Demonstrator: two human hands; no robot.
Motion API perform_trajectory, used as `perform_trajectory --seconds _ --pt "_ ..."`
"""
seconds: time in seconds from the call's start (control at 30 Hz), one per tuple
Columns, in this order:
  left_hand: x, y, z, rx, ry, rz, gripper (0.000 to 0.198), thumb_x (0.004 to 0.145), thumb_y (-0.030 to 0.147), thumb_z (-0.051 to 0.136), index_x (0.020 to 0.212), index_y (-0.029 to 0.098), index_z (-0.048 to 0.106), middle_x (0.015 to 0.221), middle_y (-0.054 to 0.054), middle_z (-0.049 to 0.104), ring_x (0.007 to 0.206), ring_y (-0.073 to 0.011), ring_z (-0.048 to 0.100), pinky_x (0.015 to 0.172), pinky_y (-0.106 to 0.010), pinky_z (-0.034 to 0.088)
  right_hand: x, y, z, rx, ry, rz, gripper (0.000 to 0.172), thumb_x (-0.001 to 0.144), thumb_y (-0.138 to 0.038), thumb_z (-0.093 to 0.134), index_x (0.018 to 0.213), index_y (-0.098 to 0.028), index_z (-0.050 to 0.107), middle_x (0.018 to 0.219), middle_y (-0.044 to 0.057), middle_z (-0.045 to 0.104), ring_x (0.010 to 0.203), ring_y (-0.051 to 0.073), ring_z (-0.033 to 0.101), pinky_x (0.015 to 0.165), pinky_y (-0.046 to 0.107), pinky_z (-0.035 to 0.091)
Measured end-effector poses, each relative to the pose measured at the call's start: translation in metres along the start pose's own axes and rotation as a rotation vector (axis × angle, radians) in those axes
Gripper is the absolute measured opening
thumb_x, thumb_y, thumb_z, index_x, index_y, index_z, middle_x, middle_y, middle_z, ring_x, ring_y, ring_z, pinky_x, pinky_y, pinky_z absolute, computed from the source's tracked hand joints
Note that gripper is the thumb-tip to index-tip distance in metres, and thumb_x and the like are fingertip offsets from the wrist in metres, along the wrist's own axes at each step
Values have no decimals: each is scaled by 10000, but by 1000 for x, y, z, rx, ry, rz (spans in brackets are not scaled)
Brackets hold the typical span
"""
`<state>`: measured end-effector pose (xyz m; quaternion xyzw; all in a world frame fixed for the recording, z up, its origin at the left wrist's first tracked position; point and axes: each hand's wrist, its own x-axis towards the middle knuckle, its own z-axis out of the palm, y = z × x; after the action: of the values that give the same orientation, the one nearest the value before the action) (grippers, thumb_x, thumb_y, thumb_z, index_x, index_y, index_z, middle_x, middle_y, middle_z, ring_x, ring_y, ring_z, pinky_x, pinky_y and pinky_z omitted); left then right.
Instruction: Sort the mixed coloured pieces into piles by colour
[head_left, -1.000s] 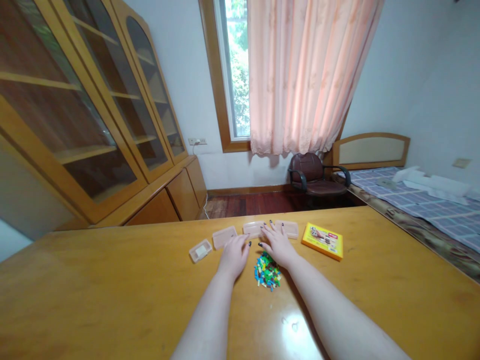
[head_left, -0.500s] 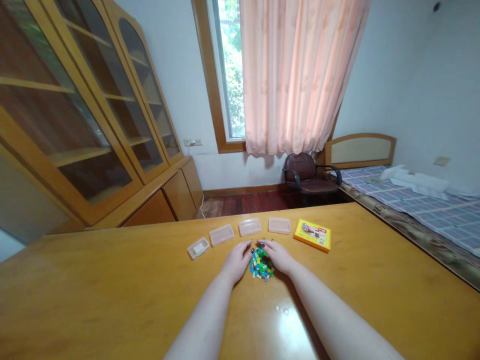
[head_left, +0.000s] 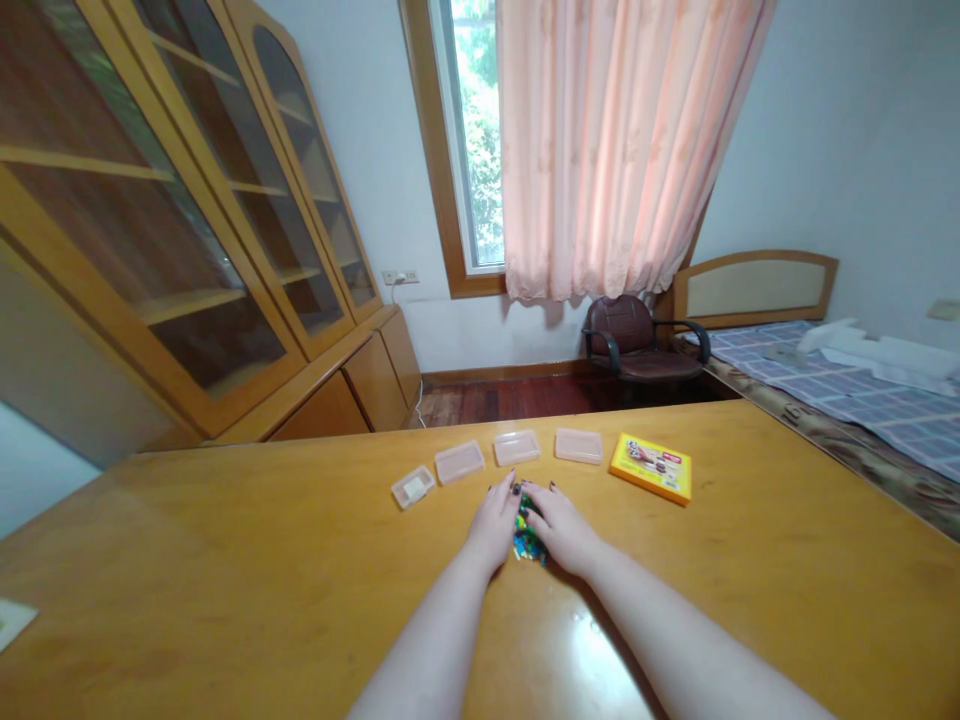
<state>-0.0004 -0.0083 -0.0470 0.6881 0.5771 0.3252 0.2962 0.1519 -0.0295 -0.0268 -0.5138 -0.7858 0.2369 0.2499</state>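
Note:
A small heap of tiny blue, green, yellow and white plastic pieces [head_left: 529, 545], which look like building bricks, lies on the wooden table [head_left: 300, 580]. My left hand [head_left: 493, 525] rests against its left side, fingers stretched forward. My right hand [head_left: 561, 528] curves over the right side, fingers extended and partly over the heap. The two hands almost meet at the far end and hide much of the pile. Neither one grips a piece that I can see.
Beyond the hands stand a small clear box [head_left: 413, 488] with something white inside and three clear plastic trays [head_left: 460, 463], [head_left: 517, 449], [head_left: 578, 446] in an arc. A yellow box [head_left: 651, 467] lies at the right. Past the table are a chair [head_left: 634, 340] and a bed [head_left: 847, 370].
My hands have come closer together, squeezing the heap narrower and covering more of it. The whole view has shifted slightly, so things appear farther right.

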Motion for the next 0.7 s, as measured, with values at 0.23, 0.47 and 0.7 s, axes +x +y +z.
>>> perform_trajectory --seconds 0.23,0.47,0.7 --pt "2 -3 -3 -39 -11 116 347 872 283 394 1124 173 606 1169 -78 614 1117 -187 528 1009 -366 383 13 28 -3 275 277 257 357 832 -256 418 1096 -141 630 1153 106 630 1096 210 558 997 354 385" --pt "-2 3 -7 192 -92 150 415 816 214 453 1217 177 554 1283 -73 549 1210 -199 458 1068 -364 312 7 33 -19 212 47 140 391 804 -182 415 1135 -165 624 1205 85 610 1147 194 531 1032 371 346" --pt "-4 13 -17 278 -232 132 514 844 284 429 1345 170 420 1412 -72 408 1310 -199 349 1117 -374 221 2 22 -28 -43 -127 -34 445 856 -350 463 1284 -234 506 1415 79 394 1333 246 303 1097 457 190"
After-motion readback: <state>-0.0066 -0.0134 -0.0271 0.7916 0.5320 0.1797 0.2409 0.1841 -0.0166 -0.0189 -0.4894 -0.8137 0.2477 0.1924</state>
